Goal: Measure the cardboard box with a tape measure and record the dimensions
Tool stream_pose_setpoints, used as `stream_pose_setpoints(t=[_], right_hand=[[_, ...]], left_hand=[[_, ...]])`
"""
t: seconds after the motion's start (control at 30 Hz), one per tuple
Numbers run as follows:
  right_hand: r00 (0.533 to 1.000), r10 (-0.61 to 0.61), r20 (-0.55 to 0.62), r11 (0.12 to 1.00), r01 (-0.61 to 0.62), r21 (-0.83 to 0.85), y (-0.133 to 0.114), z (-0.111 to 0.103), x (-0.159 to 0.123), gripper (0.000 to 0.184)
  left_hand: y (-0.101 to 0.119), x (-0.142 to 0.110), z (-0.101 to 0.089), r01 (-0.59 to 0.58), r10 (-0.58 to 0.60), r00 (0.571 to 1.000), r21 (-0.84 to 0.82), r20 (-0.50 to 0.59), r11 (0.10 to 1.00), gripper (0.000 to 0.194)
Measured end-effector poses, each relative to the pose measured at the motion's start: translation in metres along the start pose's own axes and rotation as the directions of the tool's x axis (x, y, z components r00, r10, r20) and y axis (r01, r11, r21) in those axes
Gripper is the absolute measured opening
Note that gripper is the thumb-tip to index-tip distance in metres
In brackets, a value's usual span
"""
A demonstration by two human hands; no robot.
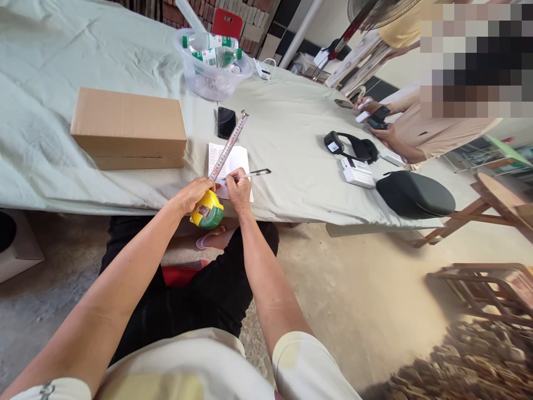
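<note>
My left hand is closed around a yellow and green tape measure case at the table's front edge. Its metal blade runs out diagonally up and to the right, across a small white notepad. My right hand rests on the pad's lower part and pinches a pen that points to the right. A brown cardboard box lies flat on the table to the left of the pad. A black phone lies just beyond the pad.
A clear plastic bowl with water bottles stands at the back. Headphones, white devices and a black case lie to the right. Another person's hands hold a phone there. Wooden stools stand on the floor at right.
</note>
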State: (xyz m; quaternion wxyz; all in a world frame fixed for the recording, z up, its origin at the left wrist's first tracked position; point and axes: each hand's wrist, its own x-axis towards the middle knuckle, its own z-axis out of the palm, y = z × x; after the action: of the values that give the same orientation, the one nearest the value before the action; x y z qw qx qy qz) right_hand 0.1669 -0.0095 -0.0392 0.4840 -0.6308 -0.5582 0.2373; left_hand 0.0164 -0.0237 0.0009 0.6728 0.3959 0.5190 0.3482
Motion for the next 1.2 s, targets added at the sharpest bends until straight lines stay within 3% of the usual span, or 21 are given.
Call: stream_pose_setpoints(t=[0.2,1.2], right_hand=[[1.0,-0.01,-0.008,1.0,0.01,-0.019,-0.0027,-0.0017,-0.0017,0.009],[0.998,-0.016,-0.064,1.0,0.016,-0.006,-0.0012,0.0,-0.0004,0.01]], left_hand=[[0.0033,0.0004,0.001,0.034,-0.04,0.997,0.076,0.072,0.997,0.012],[0.0086,0.0018,0.0009,0.083,-0.086,0.994,0.055,0.064,0.995,0.01]])
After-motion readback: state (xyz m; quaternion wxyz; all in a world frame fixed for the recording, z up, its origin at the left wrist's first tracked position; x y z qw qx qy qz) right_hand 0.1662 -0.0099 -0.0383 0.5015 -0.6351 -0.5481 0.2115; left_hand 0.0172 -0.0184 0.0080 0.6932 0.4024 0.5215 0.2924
